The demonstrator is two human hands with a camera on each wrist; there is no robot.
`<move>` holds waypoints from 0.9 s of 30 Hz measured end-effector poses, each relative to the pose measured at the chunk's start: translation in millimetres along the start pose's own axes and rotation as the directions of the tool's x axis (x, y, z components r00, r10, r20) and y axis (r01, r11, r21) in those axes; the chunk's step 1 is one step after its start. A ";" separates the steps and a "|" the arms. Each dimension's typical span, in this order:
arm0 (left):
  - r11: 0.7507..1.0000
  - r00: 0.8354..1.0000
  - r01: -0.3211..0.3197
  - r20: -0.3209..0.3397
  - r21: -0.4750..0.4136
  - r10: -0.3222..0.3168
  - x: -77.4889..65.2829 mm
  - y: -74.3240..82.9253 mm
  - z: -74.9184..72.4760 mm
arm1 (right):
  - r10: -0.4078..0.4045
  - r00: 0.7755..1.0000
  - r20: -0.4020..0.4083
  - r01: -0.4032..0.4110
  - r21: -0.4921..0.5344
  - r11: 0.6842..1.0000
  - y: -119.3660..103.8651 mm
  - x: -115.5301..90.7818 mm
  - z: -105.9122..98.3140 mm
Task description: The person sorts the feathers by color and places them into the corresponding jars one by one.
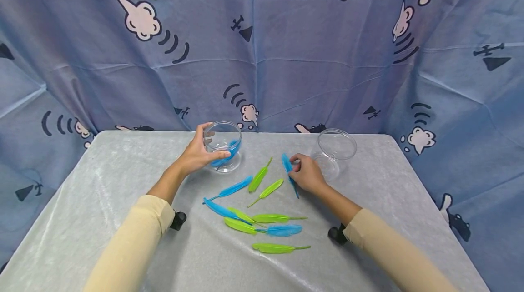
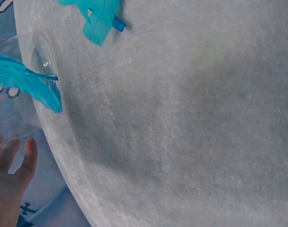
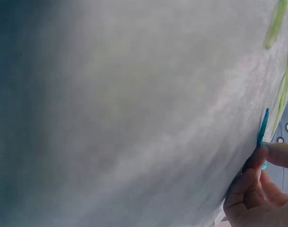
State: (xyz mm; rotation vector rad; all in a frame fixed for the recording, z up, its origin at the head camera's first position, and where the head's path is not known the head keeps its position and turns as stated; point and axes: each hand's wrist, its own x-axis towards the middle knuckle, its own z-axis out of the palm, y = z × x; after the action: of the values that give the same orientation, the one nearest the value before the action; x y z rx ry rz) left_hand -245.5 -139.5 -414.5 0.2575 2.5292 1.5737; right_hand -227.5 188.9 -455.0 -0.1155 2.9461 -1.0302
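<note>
My left hand (image 1: 197, 153) grips a clear round jar (image 1: 223, 133) by its side, thumb across the front. Blue feathers (image 1: 227, 155) lie inside the jar; in the left wrist view a blue feather (image 2: 28, 80) shows through its wall. Between thumb and fingertips, my right hand (image 1: 307, 173) pinches a blue feather (image 1: 288, 164), its quill pointing toward me. The right wrist view shows this feather's quill (image 3: 263, 125) sticking out of the pinch. Just behind the right hand stands a second clear jar (image 1: 337, 146), partly covered by that hand.
Loose feathers lie between my arms: green ones such as a green feather (image 1: 273, 248) and a green feather (image 1: 268, 190), and blue ones such as a blue feather (image 1: 284, 230). A pale cloth covers the table (image 1: 196, 260). Behind its far edge hangs a patterned blue curtain (image 1: 286, 78).
</note>
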 end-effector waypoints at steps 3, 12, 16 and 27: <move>1.000 1.000 0.000 0.001 -0.001 0.000 0.2 0.0 0.1 | 0.014 1.000 0.017 -0.015 0.039 0.999 0.1 2.1 -0.1; 1.000 1.000 -0.001 0.001 -0.001 0.001 0.4 -0.5 0.1 | 0.081 0.989 0.123 -0.112 0.272 0.956 -9.6 6.6 -6.7; 1.000 1.000 0.000 0.001 -0.001 0.000 1.1 -1.1 0.4 | 0.017 0.986 0.168 -0.085 0.406 0.910 -14.8 9.8 -14.0; 1.000 1.000 0.003 -0.002 0.010 -0.003 0.6 -0.8 -0.7 | -0.116 0.979 0.166 0.018 0.500 0.866 -27.7 16.5 -26.8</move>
State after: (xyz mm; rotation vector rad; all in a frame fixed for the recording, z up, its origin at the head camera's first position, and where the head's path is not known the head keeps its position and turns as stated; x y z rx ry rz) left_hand -246.3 -140.3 -414.9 0.2537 2.5383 1.5607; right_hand -243.3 182.8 -416.6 -0.2887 2.4270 -1.6462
